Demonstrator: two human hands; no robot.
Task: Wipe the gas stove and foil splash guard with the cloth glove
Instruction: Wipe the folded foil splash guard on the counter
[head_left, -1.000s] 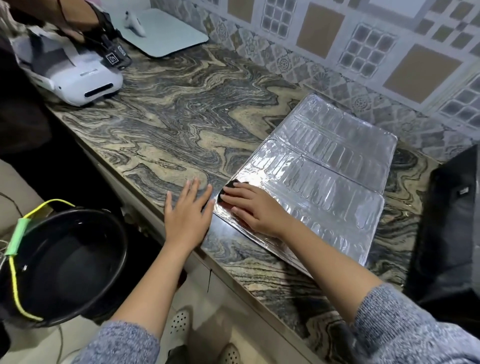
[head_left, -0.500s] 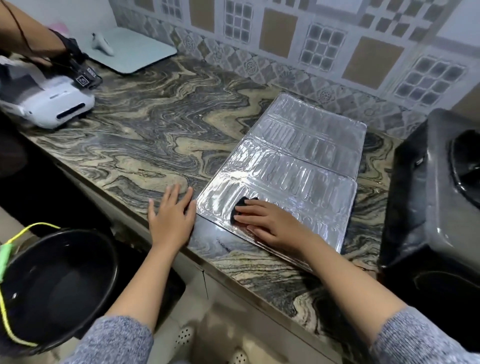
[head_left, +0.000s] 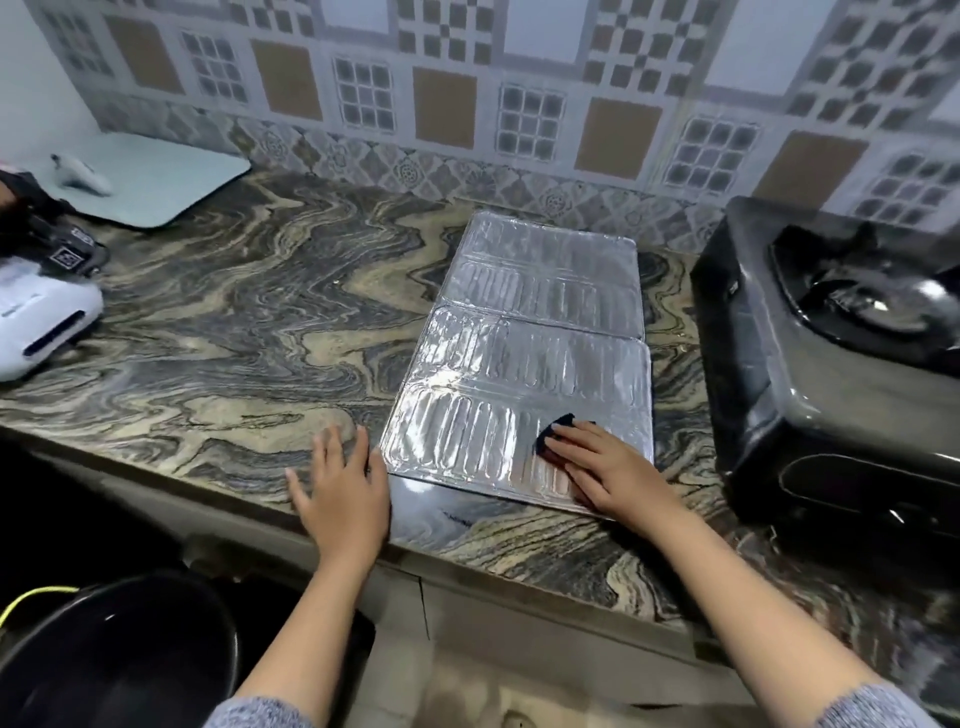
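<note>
Marbled bench (head_left: 234, 338), tiled wall (head_left: 467, 104) behind. Right grip (head_left: 608, 467) is flat, fingers straight, pressing the dark cloth (head_left: 551, 435) onto the foil guard (head_left: 519, 364) right under it. Left grip (head_left: 340, 488) is spread flat on the bench, just beside the foil's corner. Stove (head_left: 831, 374) sits off to the right grip's right.

Patterned tiled wall (head_left: 467, 104), swirled marble countertop (head_left: 234, 322), dim floor below
</note>
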